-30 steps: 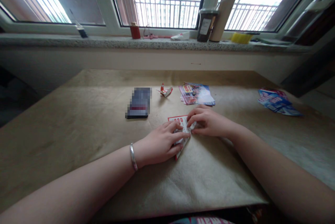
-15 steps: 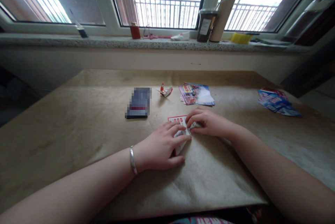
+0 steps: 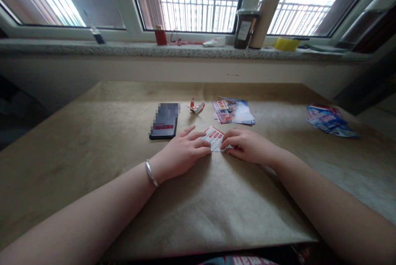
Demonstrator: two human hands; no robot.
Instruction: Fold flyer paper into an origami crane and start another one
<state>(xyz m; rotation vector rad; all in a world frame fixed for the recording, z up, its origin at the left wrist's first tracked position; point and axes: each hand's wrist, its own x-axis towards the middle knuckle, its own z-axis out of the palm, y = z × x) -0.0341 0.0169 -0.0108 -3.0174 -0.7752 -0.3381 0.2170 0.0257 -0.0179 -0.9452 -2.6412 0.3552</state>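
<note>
A small folded red-and-white printed paper (image 3: 215, 138) lies on the brown paper-covered table (image 3: 93, 141) in front of me. My left hand (image 3: 181, 152), with a silver bangle on its wrist, presses its fingers on the paper's left part. From the right, my right hand (image 3: 247, 144) pinches the paper's lower right edge with curled fingers. Both hands touch the paper, which is partly hidden under them.
A dark phone (image 3: 165, 125) lies left of the hands. Behind them sit a small folded paper figure (image 3: 196, 107) and a stack of colourful leaflets (image 3: 233, 112). More leaflets (image 3: 328, 120) lie far right. A red cup (image 3: 160, 36), jar (image 3: 243, 29) and cardboard tube (image 3: 267, 7) stand on the windowsill.
Both hands moved the paper a little farther away and turned it. The left hand shifted up and left from the paper's near end to its left side.
</note>
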